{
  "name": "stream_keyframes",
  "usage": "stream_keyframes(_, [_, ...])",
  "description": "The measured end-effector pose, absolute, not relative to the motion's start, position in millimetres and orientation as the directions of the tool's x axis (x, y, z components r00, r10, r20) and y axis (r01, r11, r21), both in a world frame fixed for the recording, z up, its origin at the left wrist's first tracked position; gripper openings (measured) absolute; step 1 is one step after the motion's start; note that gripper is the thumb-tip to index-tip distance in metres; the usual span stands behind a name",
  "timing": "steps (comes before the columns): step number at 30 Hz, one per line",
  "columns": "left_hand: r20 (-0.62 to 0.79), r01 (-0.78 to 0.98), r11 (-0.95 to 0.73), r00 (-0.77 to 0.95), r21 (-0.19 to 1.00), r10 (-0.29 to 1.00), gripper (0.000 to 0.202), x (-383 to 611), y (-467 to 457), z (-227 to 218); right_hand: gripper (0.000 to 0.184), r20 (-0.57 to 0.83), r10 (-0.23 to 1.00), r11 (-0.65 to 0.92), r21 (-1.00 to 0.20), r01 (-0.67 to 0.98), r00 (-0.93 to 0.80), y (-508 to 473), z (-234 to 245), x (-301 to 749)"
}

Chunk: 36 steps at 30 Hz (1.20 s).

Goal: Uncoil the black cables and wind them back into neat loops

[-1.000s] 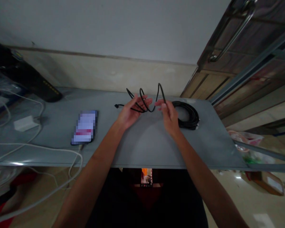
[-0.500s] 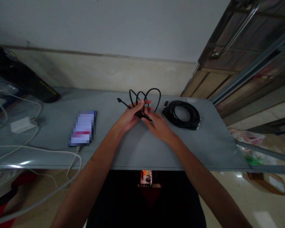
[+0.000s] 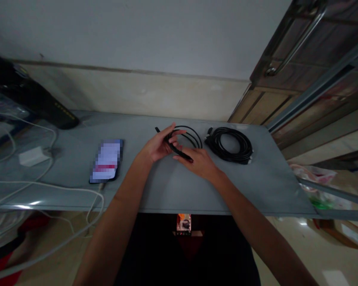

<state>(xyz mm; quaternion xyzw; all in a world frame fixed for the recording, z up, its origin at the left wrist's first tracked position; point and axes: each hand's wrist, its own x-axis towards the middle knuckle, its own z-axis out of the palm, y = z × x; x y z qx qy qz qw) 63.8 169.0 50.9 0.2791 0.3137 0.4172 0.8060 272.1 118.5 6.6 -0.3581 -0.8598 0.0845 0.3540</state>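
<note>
Between my hands is a black cable [image 3: 193,132] gathered into loops, its near strands bunched together and the far loops arching toward the wall. My left hand [image 3: 160,146] grips the bunch on its left side, thumb uppermost, and a connector end pokes out beyond that thumb. On the near right side, my right hand [image 3: 197,160] is closed around the same strands. A second black cable [image 3: 231,145], wound into a thick flat coil with its plugs showing, lies just right of my hands.
The grey tabletop [image 3: 179,190] runs along a wall. Left of my arms lies a phone [image 3: 106,161] with a white cord plugged in. Farther left are a white adapter [image 3: 32,156] and a black bottle-like cylinder [image 3: 38,99]. Another phone [image 3: 183,223] shows below the table edge.
The spread, upright loops of the cable have been drawn together into a tighter, lower coil. Its loose connector end has moved closer to my left hand. The other coil stays on the table.
</note>
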Motion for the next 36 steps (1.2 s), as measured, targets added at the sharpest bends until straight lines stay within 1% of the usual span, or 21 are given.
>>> stream_keyframes(4, [-0.305, -0.453, 0.519, 0.465, 0.725, 0.831, 0.033, 60, 175, 42, 0.06, 0.534, 0.682, 0.721, -0.371, 0.586, -0.5, 117, 6, 271])
stream_keyframes(9, [-0.362, -0.359, 0.503, 0.393, 0.786, 0.846, 0.031, 63, 175, 40, 0.06, 0.521, 0.684, 0.717, -0.349, 0.603, -0.511, 114, 8, 273])
stream_keyframes(12, [-0.336, -0.303, 0.439, 0.335, 0.846, 0.88, 0.037, 65, 173, 41, 0.061, 0.534, 0.671, 0.727, -0.336, 0.599, -0.515, 111, 10, 274])
stream_keyframes(15, [-0.279, -0.258, 0.319, 0.178, 0.912, 0.944, 0.042, 66, 172, 38, 0.064, 0.54, 0.652, 0.747, -0.336, 0.574, -0.532, 108, 12, 276])
stream_keyframes(17, [-0.251, -0.209, 0.263, 0.081, 0.942, 0.964, 0.053, 65, 173, 34, 0.065, 0.528, 0.645, 0.756, -0.335, 0.562, -0.553, 107, 13, 277])
stream_keyframes(18, [-0.238, -0.178, 0.244, 0.059, 0.953, 0.97, 0.059, 64, 174, 32, 0.066, 0.52, 0.644, 0.758, -0.333, 0.561, -0.562, 106, 13, 277])
stream_keyframes(20, [-0.192, -0.102, 0.197, 0.062, 0.975, 0.979, 0.068, 61, 176, 28, 0.067, 0.497, 0.648, 0.756, -0.325, 0.568, -0.577, 106, 11, 277])
stream_keyframes(22, [-0.11, 0.007, 0.109, 0.071, 0.994, 0.991, 0.069, 55, 178, 25, 0.064, 0.474, 0.658, 0.747, -0.314, 0.586, -0.585, 106, 9, 276])
stream_keyframes(24, [0.006, 0.152, -0.014, 0.053, 0.988, 0.999, 0.065, 48, 181, 22, 0.058, 0.446, 0.673, 0.734, -0.307, 0.605, -0.59, 108, 6, 274])
stream_keyframes(26, [0.128, 0.31, -0.127, 0.017, 0.942, 0.992, 0.057, 40, 185, 18, 0.049, 0.43, 0.677, 0.732, -0.316, 0.603, -0.597, 111, 5, 272])
stream_keyframes(29, [0.26, 0.477, -0.207, -0.046, 0.854, 0.965, 0.045, 31, 192, 12, 0.035, 0.451, 0.666, 0.745, -0.362, 0.56, -0.595, 116, 5, 271])
stream_keyframes(32, [0.325, 0.521, -0.243, -0.07, 0.818, 0.943, 0.037, 29, 197, 7, 0.024, 0.489, 0.678, 0.734, -0.42, 0.534, -0.549, 121, 7, 273])
stream_keyframes(36, [0.364, 0.504, -0.268, -0.101, 0.821, 0.926, 0.032, 33, 197, 6, 0.017, 0.557, 0.691, 0.721, -0.484, 0.495, -0.461, 124, 9, 276])
